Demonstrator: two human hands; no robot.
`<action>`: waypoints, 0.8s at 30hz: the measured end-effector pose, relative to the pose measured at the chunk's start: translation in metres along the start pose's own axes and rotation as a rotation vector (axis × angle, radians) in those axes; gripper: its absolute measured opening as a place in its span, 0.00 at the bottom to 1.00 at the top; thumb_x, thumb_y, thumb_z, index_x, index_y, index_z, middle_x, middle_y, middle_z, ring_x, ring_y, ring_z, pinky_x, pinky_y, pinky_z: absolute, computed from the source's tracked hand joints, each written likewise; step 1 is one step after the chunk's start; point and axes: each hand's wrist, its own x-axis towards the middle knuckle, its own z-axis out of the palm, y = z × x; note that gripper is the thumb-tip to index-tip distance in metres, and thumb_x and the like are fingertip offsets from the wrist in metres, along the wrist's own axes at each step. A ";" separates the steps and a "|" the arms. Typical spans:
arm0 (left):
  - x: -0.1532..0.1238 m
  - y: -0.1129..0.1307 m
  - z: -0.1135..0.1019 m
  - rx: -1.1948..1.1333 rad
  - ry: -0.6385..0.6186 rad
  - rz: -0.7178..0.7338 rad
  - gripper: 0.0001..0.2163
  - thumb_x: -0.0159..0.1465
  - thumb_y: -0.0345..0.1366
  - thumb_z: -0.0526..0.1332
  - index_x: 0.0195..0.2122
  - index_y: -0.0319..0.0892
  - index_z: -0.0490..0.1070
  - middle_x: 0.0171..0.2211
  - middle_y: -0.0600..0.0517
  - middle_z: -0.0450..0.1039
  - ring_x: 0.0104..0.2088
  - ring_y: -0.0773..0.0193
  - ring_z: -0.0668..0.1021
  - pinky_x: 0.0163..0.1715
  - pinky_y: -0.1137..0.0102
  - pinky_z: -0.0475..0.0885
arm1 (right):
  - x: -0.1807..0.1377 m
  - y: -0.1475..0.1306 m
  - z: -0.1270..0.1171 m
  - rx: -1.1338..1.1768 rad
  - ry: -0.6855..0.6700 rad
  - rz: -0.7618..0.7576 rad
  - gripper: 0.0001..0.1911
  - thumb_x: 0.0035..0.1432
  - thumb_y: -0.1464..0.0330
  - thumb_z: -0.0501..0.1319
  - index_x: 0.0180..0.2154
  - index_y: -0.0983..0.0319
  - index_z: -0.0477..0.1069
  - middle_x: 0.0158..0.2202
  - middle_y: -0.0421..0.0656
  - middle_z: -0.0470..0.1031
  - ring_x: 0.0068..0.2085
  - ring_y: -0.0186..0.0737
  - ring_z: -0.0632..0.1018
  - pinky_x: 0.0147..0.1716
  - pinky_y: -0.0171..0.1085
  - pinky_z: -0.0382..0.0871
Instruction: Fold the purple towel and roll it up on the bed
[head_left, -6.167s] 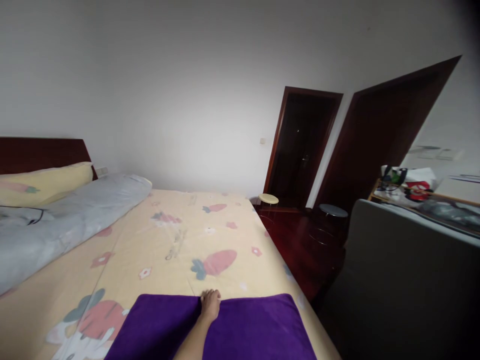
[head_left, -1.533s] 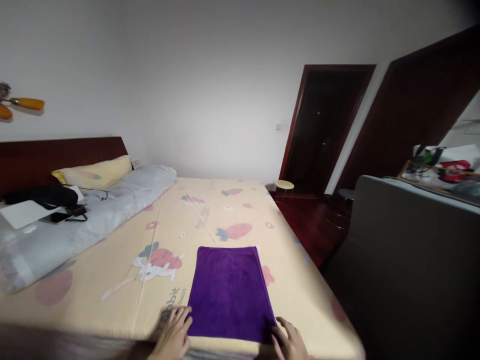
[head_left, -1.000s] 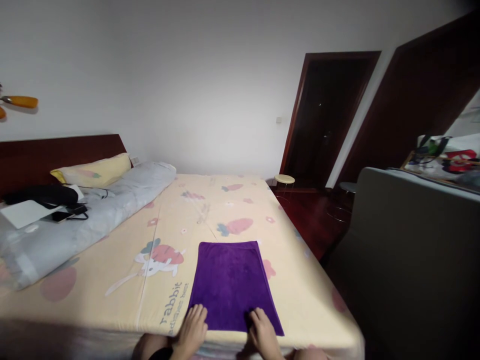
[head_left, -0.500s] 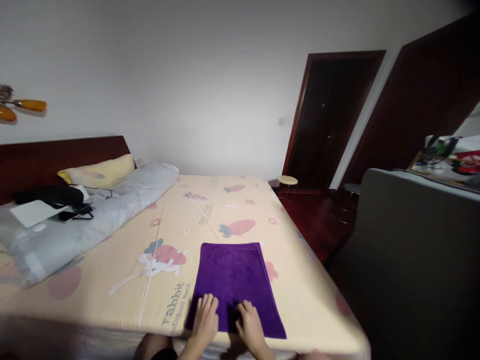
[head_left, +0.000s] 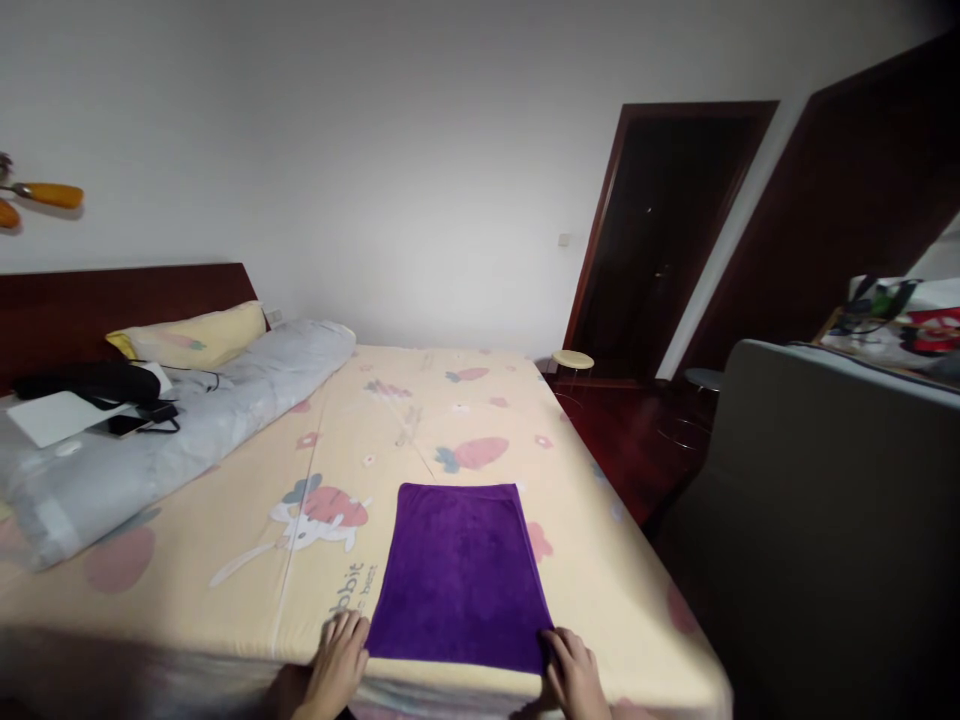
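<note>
Patterned bed sheet (head_left: 607, 590) lies under the purple cloth (head_left: 461, 575) — left hand (head_left: 340, 657) and right hand (head_left: 576, 670) curl at the cloth's near corners, whether pinching I cannot tell — uneven pull could wrinkle it.

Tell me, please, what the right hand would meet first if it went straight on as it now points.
The right hand points forward and slightly left, so it would probably first meet the purple cloth, whose near right corner its fingertips seem to touch; exact contact is hard to tell.
</note>
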 end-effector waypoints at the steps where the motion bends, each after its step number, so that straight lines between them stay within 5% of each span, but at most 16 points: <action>1: -0.001 -0.005 -0.004 -0.005 0.028 -0.002 0.17 0.59 0.27 0.48 0.44 0.47 0.71 0.45 0.50 0.74 0.50 0.58 0.71 0.51 0.62 0.62 | -0.001 0.001 -0.001 -0.012 0.011 -0.008 0.19 0.52 0.70 0.54 0.45 0.54 0.72 0.43 0.44 0.76 0.44 0.44 0.76 0.42 0.43 0.70; 3: 0.003 -0.003 -0.012 -0.014 0.085 -0.031 0.16 0.59 0.27 0.49 0.43 0.46 0.71 0.46 0.48 0.74 0.51 0.56 0.71 0.50 0.62 0.63 | 0.003 -0.011 0.001 -0.036 0.045 -0.015 0.20 0.50 0.73 0.54 0.45 0.54 0.72 0.44 0.44 0.76 0.44 0.44 0.75 0.43 0.43 0.69; 6: 0.019 0.032 -0.017 -0.056 0.099 -0.062 0.16 0.58 0.28 0.49 0.43 0.46 0.71 0.45 0.49 0.74 0.49 0.56 0.71 0.51 0.61 0.63 | 0.020 -0.059 0.012 -0.033 0.056 -0.040 0.21 0.49 0.76 0.52 0.43 0.54 0.71 0.44 0.44 0.75 0.45 0.44 0.74 0.44 0.43 0.67; 11: 0.046 0.125 0.016 -0.165 -0.167 0.041 0.26 0.56 0.28 0.50 0.57 0.47 0.64 0.59 0.48 0.65 0.61 0.55 0.63 0.60 0.59 0.56 | 0.046 -0.147 0.041 -0.013 -0.158 -0.023 0.26 0.47 0.80 0.49 0.45 0.53 0.70 0.46 0.43 0.74 0.48 0.44 0.72 0.51 0.45 0.61; 14: 0.051 0.151 0.043 -0.159 -0.296 0.006 0.29 0.57 0.29 0.49 0.62 0.44 0.56 0.65 0.46 0.57 0.65 0.55 0.58 0.62 0.58 0.52 | 0.047 -0.161 0.051 -0.008 -0.225 0.010 0.29 0.46 0.80 0.48 0.48 0.54 0.69 0.50 0.44 0.73 0.52 0.45 0.70 0.53 0.45 0.60; 17: 0.043 0.135 0.046 -0.140 -0.265 0.032 0.28 0.57 0.29 0.49 0.61 0.47 0.59 0.64 0.48 0.60 0.64 0.55 0.59 0.62 0.57 0.52 | 0.038 -0.135 0.044 -0.034 -0.197 -0.036 0.30 0.45 0.79 0.50 0.50 0.53 0.68 0.52 0.43 0.72 0.53 0.46 0.70 0.52 0.45 0.60; 24: 0.004 0.027 0.004 -0.071 0.029 -0.028 0.20 0.59 0.26 0.48 0.48 0.46 0.70 0.47 0.50 0.74 0.49 0.58 0.72 0.52 0.60 0.64 | -0.007 -0.014 0.012 -0.188 -0.052 0.034 0.29 0.47 0.76 0.51 0.50 0.53 0.70 0.49 0.44 0.76 0.50 0.46 0.73 0.47 0.46 0.65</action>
